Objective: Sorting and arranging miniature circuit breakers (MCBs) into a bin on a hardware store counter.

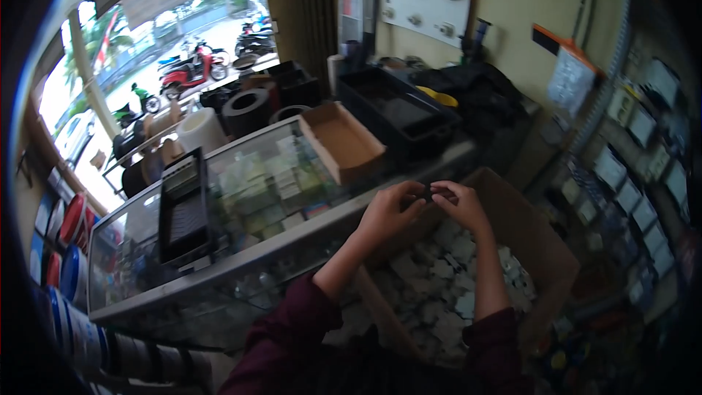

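My left hand (392, 206) and my right hand (458, 203) are raised with their fingertips close together, above the far side of a large open cardboard box (526, 241). Fingers and thumbs are curled towards each other. A small dark spot shows between the fingertips, too blurred to tell whether it is a thing being held. Inside the box lies a heap of small white pieces (439, 269), probably plastic parts. My right forearm hides some of them.
Beside the box runs a glass display counter (247, 252). On it are a black paint tray (185, 208), a shallow cardboard tray (343, 140) and a black plastic bin (395, 104). Packaged electrical fittings (636, 197) hang at right. Paint cans (77, 329) stand at lower left.
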Available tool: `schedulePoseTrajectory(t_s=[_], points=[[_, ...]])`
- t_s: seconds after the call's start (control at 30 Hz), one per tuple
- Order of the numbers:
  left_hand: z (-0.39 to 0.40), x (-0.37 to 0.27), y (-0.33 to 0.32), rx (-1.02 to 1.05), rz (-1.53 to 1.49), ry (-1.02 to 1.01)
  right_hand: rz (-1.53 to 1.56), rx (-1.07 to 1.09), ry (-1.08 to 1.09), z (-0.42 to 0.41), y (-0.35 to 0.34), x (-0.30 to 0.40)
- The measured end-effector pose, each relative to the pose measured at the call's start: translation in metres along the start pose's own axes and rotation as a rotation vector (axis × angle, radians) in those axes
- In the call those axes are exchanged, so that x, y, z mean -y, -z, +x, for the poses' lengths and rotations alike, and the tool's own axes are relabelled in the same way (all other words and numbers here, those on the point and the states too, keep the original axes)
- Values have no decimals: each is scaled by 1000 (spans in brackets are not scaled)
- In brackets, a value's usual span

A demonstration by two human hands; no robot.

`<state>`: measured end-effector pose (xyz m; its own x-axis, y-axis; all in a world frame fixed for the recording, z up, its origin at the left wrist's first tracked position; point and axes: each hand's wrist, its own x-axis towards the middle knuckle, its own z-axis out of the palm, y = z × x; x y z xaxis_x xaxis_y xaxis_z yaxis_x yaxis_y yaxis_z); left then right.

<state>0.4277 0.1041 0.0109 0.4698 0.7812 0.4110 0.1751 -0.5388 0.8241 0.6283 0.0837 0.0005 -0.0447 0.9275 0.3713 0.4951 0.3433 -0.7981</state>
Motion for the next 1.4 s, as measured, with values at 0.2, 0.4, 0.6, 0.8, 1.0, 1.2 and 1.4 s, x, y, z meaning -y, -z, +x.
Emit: schedulePoseTrajectory(t_s=[0.2, 0.4, 0.6, 0.8, 1.0, 1.2, 1.4], points=[[36, 48, -131, 124, 91, 62, -124, -32, -291, -66, 27, -98], [6, 168, -166, 611, 405, 215, -91, 212, -264, -103, -50, -174], [-9, 178, -168, 910, 737, 347, -343, 311, -294, -119, -91, -203], [-10, 173, -159, 1062, 833, 382, -616, -34, -339, -124, -92, -198], [-19, 188, -161, 1093, 860, 368, -581, -99, -406, -132, -109, -189], [-21, 195, -169, 1032, 835, 345, -563, -201, -455, -134, -106, -206], [-15, 194, -168, 980, 830, 343, -437, -154, -488, -109, -76, -178]])
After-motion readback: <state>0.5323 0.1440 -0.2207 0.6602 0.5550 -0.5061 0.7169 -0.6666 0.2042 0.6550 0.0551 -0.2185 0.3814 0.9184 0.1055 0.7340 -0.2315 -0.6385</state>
